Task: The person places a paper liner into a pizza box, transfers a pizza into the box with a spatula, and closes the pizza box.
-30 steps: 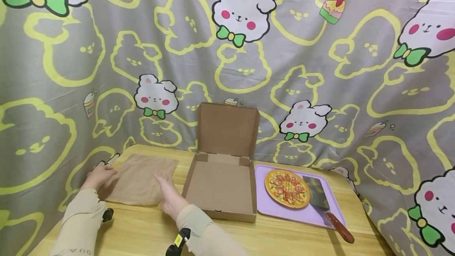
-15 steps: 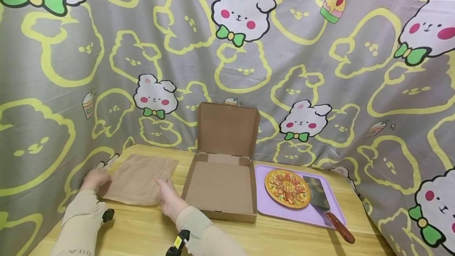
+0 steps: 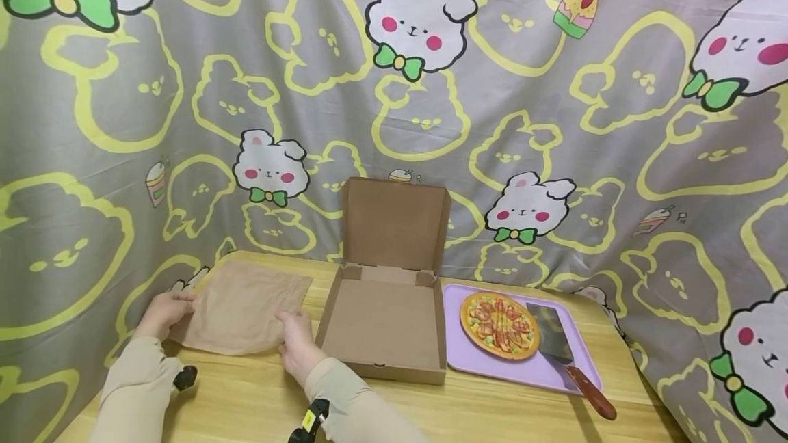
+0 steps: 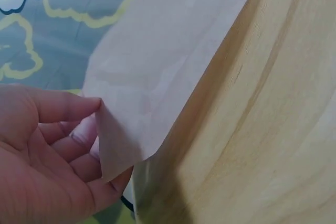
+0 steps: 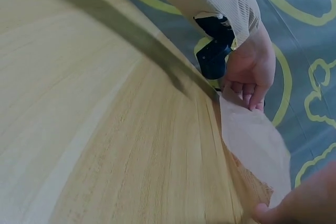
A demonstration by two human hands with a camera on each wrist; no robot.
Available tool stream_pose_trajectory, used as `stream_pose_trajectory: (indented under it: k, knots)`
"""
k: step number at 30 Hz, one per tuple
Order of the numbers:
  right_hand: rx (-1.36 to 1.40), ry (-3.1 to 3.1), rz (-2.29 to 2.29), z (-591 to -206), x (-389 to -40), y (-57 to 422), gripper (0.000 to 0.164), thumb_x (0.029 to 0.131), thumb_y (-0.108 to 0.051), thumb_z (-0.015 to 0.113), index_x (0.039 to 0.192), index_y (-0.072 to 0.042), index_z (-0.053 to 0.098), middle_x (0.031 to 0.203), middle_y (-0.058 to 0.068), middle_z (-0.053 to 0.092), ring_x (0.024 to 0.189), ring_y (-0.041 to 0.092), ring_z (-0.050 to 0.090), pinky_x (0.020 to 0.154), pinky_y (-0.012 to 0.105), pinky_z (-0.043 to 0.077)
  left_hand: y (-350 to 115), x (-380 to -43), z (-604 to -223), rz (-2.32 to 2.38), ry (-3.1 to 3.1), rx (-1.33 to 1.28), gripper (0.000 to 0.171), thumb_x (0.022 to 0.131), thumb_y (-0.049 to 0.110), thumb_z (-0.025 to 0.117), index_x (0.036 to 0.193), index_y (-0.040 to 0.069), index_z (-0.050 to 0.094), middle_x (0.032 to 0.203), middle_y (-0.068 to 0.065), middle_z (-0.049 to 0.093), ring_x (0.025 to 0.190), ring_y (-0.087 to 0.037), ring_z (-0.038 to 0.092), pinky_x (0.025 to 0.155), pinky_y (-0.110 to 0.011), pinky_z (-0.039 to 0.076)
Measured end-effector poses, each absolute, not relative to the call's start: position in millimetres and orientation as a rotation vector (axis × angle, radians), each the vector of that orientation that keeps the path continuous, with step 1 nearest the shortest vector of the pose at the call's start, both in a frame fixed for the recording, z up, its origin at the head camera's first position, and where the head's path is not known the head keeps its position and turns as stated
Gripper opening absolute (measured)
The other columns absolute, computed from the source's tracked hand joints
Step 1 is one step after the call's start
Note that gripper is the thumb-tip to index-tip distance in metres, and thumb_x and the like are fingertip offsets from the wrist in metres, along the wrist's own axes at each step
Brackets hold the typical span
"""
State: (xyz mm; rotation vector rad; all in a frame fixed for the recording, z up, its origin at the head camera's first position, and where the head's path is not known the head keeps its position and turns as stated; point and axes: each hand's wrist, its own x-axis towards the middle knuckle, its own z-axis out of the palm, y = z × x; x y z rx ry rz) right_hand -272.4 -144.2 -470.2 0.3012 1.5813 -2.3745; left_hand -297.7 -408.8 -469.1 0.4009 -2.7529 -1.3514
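No legible text — yellow label [image 3: 309, 418] included

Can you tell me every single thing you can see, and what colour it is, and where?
Paper: one, light brown, between the hands
Box: one, brown, lid up, middle of the table
Tray: one, purple, right of the box
Pizza: one, orange-yellow crust with red and green toppings, on the tray
Spatula: one, grey blade, red-brown handle, beside the pizza
Table: one, yellowish wood, underneath
Cloth: grey with yellow outlines and white bunnies, behind; can't count pieces
Gadgets: two, black, at the wrists
Sleeves: two, beige, on the arms
Left hand: one, at the paper's left side
Right hand: one, at its right side
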Motion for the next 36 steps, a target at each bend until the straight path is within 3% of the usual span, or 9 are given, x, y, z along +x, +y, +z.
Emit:
stream_pose_trajectory:
  k: [5, 8, 14, 20, 24, 30, 33, 36]
  knots:
    - [0.333, 1.598, -2.412, -470, -271, -144, 0.071, 0.086, -0.009, 0.063, 0.146, 0.005, 0.027, 0.144, 0.033, 0.032, 0.127, 0.046, 0.043, 0.105, 0.062, 0.038, -406, -292, -465, -1.34, -2.697, 0.345, 0.041, 0.085, 0.002, 0.057, 0.116, -0.023, 0.052, 0.111, -0.037, 0.058, 0.078, -0.01, 0.054, 0.064, -0.02, 0.044]
    - [0.352, 1.608, -2.424, -470, -271, -144, 0.068, 0.085, -0.006, 0.063, 0.143, 0.006, 0.029, 0.138, 0.031, 0.039, 0.116, 0.04, 0.05, 0.099, 0.057, 0.044, -404, -286, -461, -1.327, -2.672, 0.326, 0.039, 0.087, 0.003, 0.058, 0.117, -0.022, 0.053, 0.105, -0.031, 0.064, 0.074, 0.001, 0.05, 0.063, -0.019, 0.045]
    - [0.368, 1.603, -2.427, -470, -269, -144, 0.065, 0.083, 0.001, 0.061, 0.141, 0.005, 0.032, 0.137, 0.031, 0.039, 0.114, 0.039, 0.048, 0.092, 0.048, 0.049, -400, -272, -448, -1.358, -2.644, 0.273, 0.041, 0.093, 0.01, 0.059, 0.12, -0.019, 0.053, 0.099, -0.011, 0.068, 0.075, 0.007, 0.051, 0.066, -0.017, 0.046]
    - [0.35, 1.568, -2.413, -473, -272, -144, 0.069, 0.083, -0.002, 0.062, 0.143, 0.005, 0.029, 0.113, 0.026, 0.052, 0.09, 0.026, 0.05, 0.072, 0.028, 0.049, -394, -266, -432, -1.397, -2.618, 0.187, 0.039, 0.098, 0.012, 0.054, 0.122, -0.019, 0.049, 0.086, 0.021, 0.06, 0.075, 0.008, 0.055, 0.067, -0.018, 0.049]
    - [0.344, 1.555, -2.405, -475, -273, -144, 0.072, 0.084, -0.004, 0.063, 0.145, 0.006, 0.026, 0.111, 0.021, 0.052, 0.092, 0.024, 0.049, 0.074, 0.03, 0.048, -386, -263, -422, -1.39, -2.595, 0.119, 0.036, 0.098, 0.011, 0.054, 0.12, -0.018, 0.05, 0.083, 0.023, 0.058, 0.075, 0.007, 0.055, 0.066, -0.017, 0.05]
    - [0.346, 1.557, -2.405, -476, -277, -141, 0.074, 0.084, -0.004, 0.064, 0.146, 0.008, 0.024, 0.11, 0.014, 0.048, 0.068, 0.012, 0.038, 0.064, 0.024, 0.038, -376, -255, -407, -1.392, -2.58, 0.064, 0.031, 0.098, 0.009, 0.054, 0.118, -0.014, 0.051, 0.084, 0.021, 0.06, 0.076, 0.006, 0.057, 0.067, -0.017, 0.05]
    - [0.337, 1.602, -2.403, -474, -278, -139, 0.073, 0.084, -0.004, 0.064, 0.144, 0.009, 0.026, 0.122, 0.023, 0.047, 0.078, 0.019, 0.047, 0.068, 0.027, 0.042, -374, -251, -402, -1.381, -2.572, 0.031, 0.03, 0.097, 0.009, 0.056, 0.117, -0.013, 0.052, 0.084, 0.022, 0.06, 0.077, 0.006, 0.057, 0.067, -0.016, 0.05]
    - [0.334, 1.656, -2.385, -473, -280, -137, 0.07, 0.084, -0.005, 0.065, 0.143, 0.01, 0.03, 0.137, 0.033, 0.04, 0.111, 0.041, 0.05, 0.094, 0.043, 0.047, -373, -249, -398, -1.392, -2.558, -0.006, 0.028, 0.097, 0.007, 0.056, 0.115, -0.013, 0.052, 0.084, 0.023, 0.059, 0.077, 0.006, 0.058, 0.068, -0.016, 0.05]
